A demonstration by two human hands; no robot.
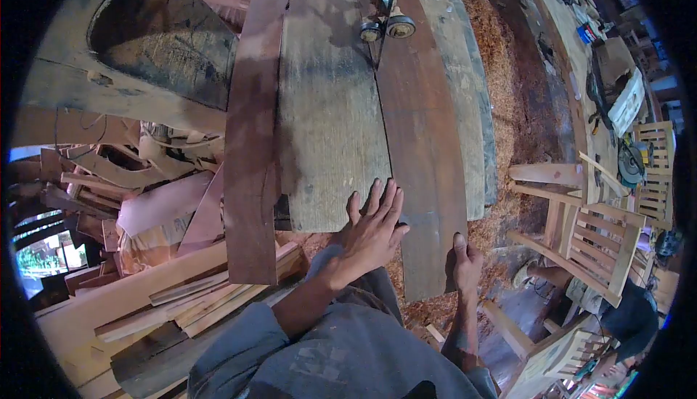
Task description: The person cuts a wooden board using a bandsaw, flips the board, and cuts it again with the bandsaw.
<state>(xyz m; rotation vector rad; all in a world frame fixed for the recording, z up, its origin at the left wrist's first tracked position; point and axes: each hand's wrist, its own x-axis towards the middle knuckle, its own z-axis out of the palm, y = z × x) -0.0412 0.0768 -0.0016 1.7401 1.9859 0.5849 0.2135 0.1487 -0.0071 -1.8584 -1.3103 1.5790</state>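
Note:
A long brown board (425, 152) lies on the pale worn saw table (327, 108), its far part beside the band saw blade and the guide wheels (386, 29). My left hand (374, 232) rests with fingers spread at the near edge of the table, its fingertips by the board's left edge. At the board's near right corner, my right hand (466, 261) grips the edge, thumb on top; its other fingers are mostly hidden. Another dark reddish board (254, 123) lies along the table's left side.
The saw's frame (65, 72) stands at the upper left. Offcuts and planks (196, 304) are piled at the left. Sawdust (501, 108) covers the floor at the right. Slatted wooden chairs (595, 239) and a crouching person (628, 319) are at the far right.

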